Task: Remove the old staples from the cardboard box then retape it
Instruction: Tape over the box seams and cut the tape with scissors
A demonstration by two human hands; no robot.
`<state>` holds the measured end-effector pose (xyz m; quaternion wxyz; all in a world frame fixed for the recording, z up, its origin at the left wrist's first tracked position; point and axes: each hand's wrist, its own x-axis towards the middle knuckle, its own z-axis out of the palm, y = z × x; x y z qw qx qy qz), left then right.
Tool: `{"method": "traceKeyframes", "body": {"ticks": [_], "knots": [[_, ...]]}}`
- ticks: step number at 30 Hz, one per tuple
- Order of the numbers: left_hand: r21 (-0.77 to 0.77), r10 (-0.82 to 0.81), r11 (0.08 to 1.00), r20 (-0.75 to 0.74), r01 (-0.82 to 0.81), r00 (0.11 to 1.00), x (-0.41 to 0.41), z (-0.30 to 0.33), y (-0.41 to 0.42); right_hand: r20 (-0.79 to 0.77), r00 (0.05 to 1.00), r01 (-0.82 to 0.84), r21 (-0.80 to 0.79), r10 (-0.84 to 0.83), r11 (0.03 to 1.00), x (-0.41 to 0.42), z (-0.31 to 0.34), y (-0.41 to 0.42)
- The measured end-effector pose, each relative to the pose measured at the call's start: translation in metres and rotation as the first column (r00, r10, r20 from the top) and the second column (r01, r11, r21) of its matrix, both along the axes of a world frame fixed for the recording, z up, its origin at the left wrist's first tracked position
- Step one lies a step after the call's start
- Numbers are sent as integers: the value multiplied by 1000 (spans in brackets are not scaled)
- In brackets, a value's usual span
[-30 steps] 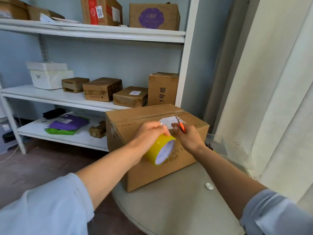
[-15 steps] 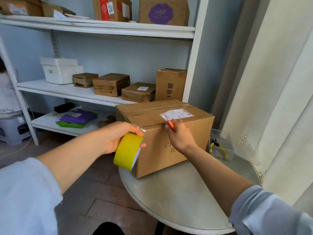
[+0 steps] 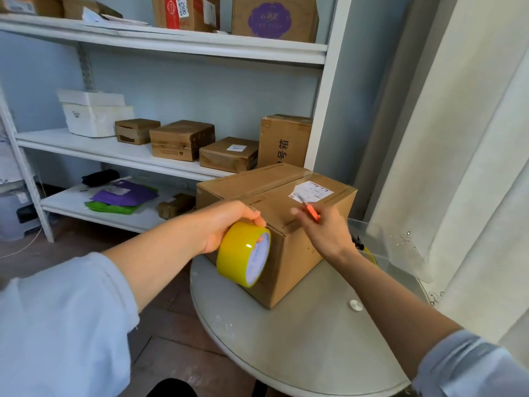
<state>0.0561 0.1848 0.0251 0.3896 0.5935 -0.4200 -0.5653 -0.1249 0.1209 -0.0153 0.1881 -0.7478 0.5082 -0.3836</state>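
A closed brown cardboard box (image 3: 297,253) with a white label on top stands on a round grey table (image 3: 300,348). My left hand (image 3: 226,222) grips a yellow tape roll (image 3: 243,253) held against the box's near left corner. My right hand (image 3: 323,230) hovers over the box's top front edge and holds a small orange cutter (image 3: 313,212) with its tip pointing toward the label. The right hand is motion-blurred.
White shelving (image 3: 171,47) behind the table carries several cardboard boxes, a white foam box (image 3: 94,113) and purple and green bags (image 3: 123,196). A clear plastic tray (image 3: 369,242) sits behind the box on the right, next to a pale curtain (image 3: 458,167).
My left hand brought the tape roll back up against the box corner. My right hand lifted from the front edge with the cutter toward the label.
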Motion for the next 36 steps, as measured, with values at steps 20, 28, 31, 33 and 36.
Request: {"method": "traceKeyframes", "body": {"ticks": [20,28,31,33,36], "knots": [[-98,-193,974,108,203,975,-42,-6,-1,226,941,-294,169,253,941,-19,37,30],[-127,-201,970,69,209,977,-50,-15,-1,65,989,-142,92,136,986,-21,32,25],[-120,-200,971,66,207,978,-50,-14,-1,86,988,-135,94,128,986,-19,30,24],[-117,-186,974,83,195,979,-47,-14,-1,75,982,-183,134,174,974,-20,30,24],[-107,-169,977,117,182,979,-42,-19,0,-26,984,-168,141,174,976,-16,28,23]]}}
